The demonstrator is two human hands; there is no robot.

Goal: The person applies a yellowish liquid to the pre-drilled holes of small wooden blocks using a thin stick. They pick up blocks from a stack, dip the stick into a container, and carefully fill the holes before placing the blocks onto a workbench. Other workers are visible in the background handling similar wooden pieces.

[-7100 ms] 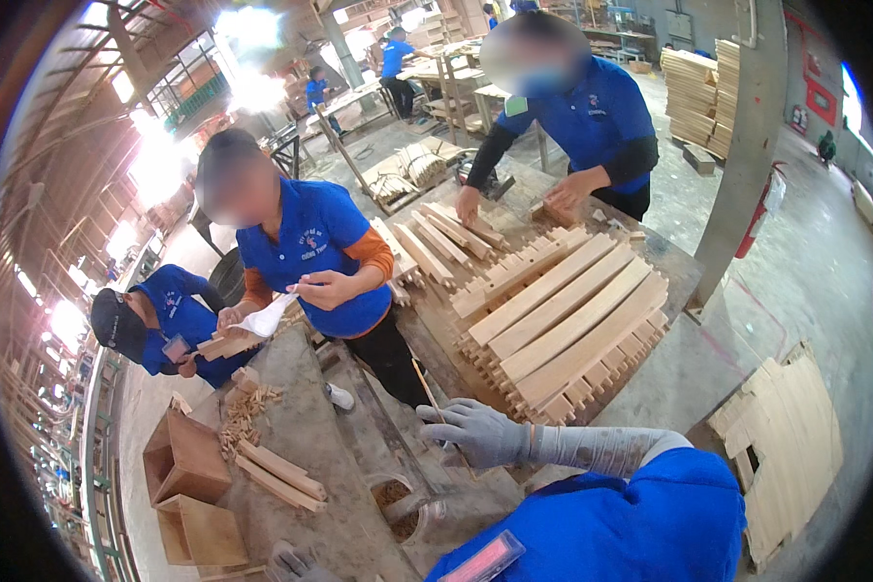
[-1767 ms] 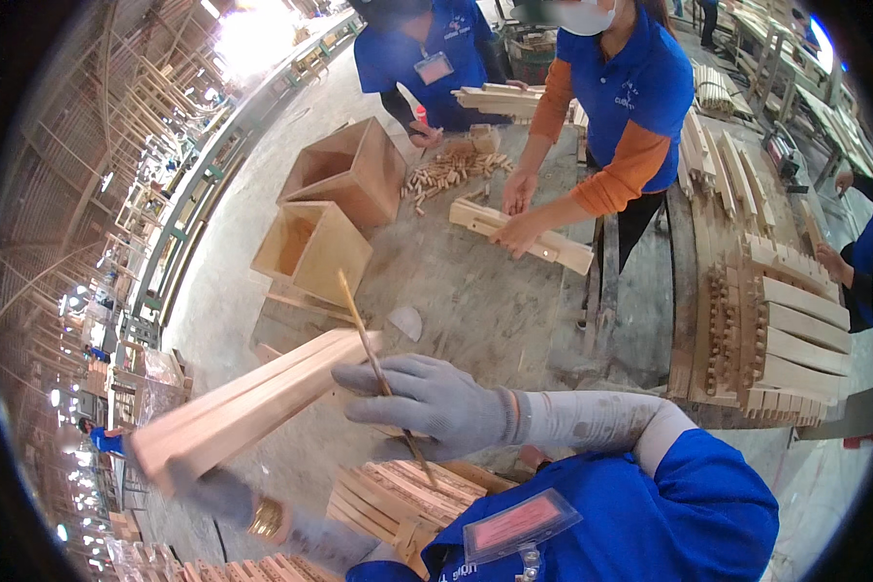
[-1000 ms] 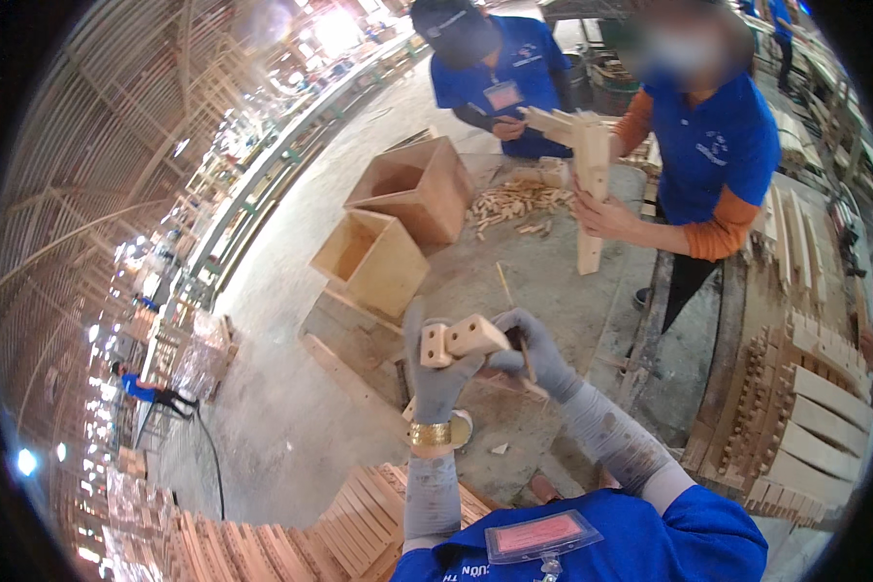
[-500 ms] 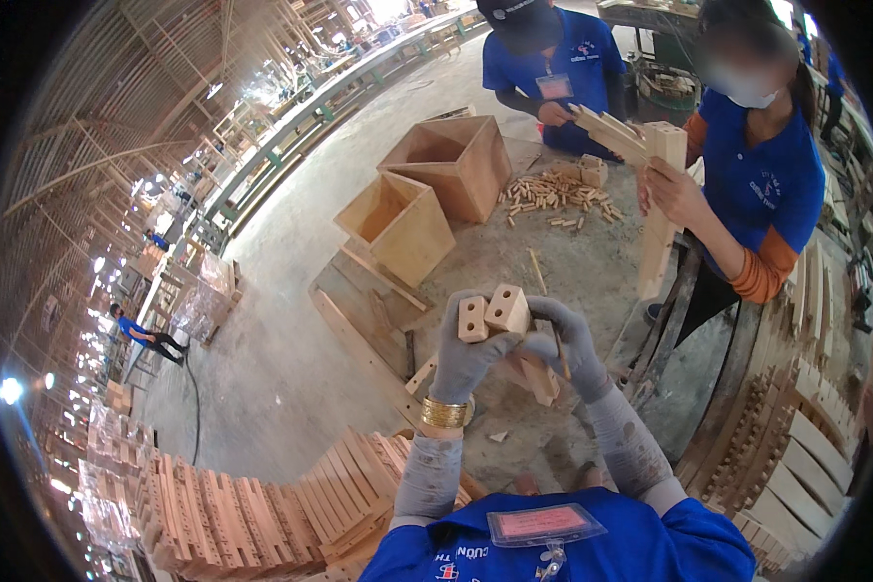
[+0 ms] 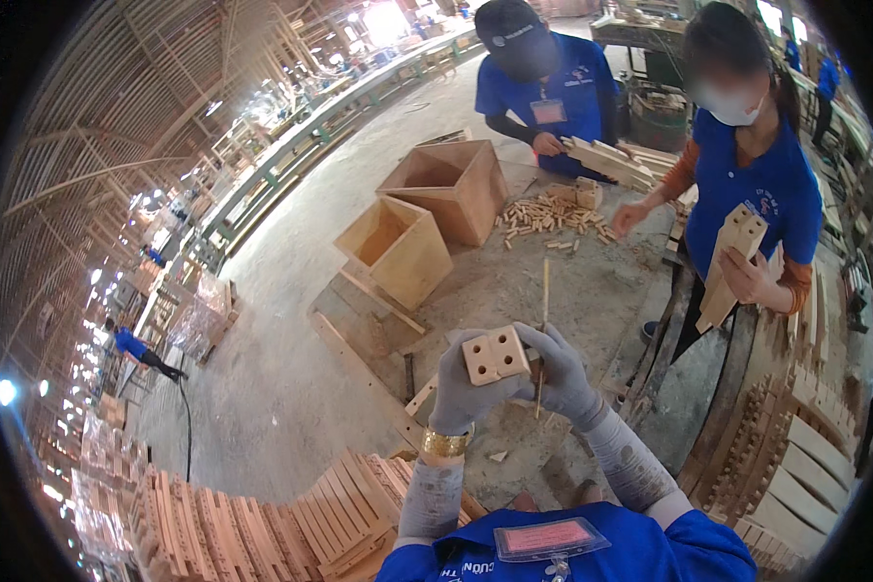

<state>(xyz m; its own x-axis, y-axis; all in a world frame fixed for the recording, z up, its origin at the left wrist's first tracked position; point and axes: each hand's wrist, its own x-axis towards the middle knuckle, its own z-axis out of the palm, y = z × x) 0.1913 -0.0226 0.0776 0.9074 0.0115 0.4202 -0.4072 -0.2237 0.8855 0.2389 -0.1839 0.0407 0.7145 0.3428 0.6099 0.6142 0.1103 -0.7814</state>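
Raised since earlier, both hands' grip (image 5: 509,383) presents drilled wooden block (image 5: 496,355) (pale, square-ended).

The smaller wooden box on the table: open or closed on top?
Open. The smaller wooden box has no lid, and its shadowed inside walls show; its contents cannot be seen.

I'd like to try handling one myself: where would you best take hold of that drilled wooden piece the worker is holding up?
By its long plain sides, just below the drilled end, coming from underneath. The wooden piece points its holed end face at the camera, and the left hand already wraps the sides from below, leaving the holes clear. The right hand, with a thin stick, steadies the other side.
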